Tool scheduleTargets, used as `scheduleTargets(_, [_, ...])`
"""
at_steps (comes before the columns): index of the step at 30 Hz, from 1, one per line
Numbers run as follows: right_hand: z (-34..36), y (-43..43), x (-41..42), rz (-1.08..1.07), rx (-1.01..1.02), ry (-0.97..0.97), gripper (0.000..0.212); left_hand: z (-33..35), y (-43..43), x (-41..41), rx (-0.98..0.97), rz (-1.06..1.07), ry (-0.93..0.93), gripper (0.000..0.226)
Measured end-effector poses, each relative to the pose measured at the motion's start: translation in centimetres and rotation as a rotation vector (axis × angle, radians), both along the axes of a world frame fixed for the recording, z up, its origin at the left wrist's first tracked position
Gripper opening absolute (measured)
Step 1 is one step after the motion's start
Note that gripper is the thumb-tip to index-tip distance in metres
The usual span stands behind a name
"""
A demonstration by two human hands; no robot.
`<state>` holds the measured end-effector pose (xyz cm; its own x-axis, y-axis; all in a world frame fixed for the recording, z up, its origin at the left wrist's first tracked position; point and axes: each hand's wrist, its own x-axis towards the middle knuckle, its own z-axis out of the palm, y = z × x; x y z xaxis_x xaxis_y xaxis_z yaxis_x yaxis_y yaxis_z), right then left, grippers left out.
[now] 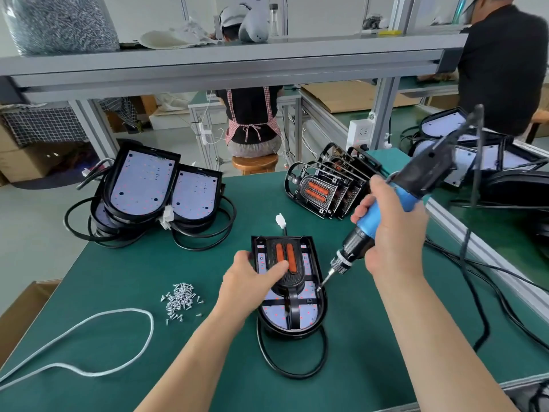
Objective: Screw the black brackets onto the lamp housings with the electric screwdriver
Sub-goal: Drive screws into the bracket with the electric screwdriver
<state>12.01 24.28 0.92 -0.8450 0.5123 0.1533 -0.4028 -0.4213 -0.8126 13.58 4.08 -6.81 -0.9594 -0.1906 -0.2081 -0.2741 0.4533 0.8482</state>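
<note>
The green desk carries a stack of lamp housings at its far left corner and a row of spare brackets by the far edge. One lamp housing lies at the middle of the near edge, with a black bracket on top. The right grip is clenched round the electric screwdriver, whose tilted bit meets the housing's right rim. The left grip, released, presses flat fingers on the bracket. Loose screws lie just left of it.

Lamp housing near centre on table, bracket on it, loose screws just left, looped cord near left, stacked housings far left, stacked brackets far right, screwdriver tip at housing's right edge
</note>
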Motion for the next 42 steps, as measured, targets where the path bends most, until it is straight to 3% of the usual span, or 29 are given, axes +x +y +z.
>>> scheduleTargets(6, [-0.7, -1.7, 0.1, 0.053, 0.167, -0.002, 0.017, 0.2, 0.8, -1.2, -0.015, -0.057, -0.028, 0.075])
scheduleTargets(19, [-1.4, -2.9, -0.1, 0.114, 0.224, 0.016, 0.03, -1.4, 0.6, -1.4, 0.072, -0.046, 0.036, 0.06])
scheduleTargets(33, [-1.9, -3.8, -0.7, 0.137, 0.368, 0.036, 0.022, -1.7, 0.9, -1.4, 0.114, -0.008, 0.057, 0.056])
scheduleTargets(42, [-2.1, -3.3, -0.3, 0.378, 0.427, 0.163, 0.022, -1.8, 1.0, -1.3, 0.116, -0.009, 0.07, 0.057])
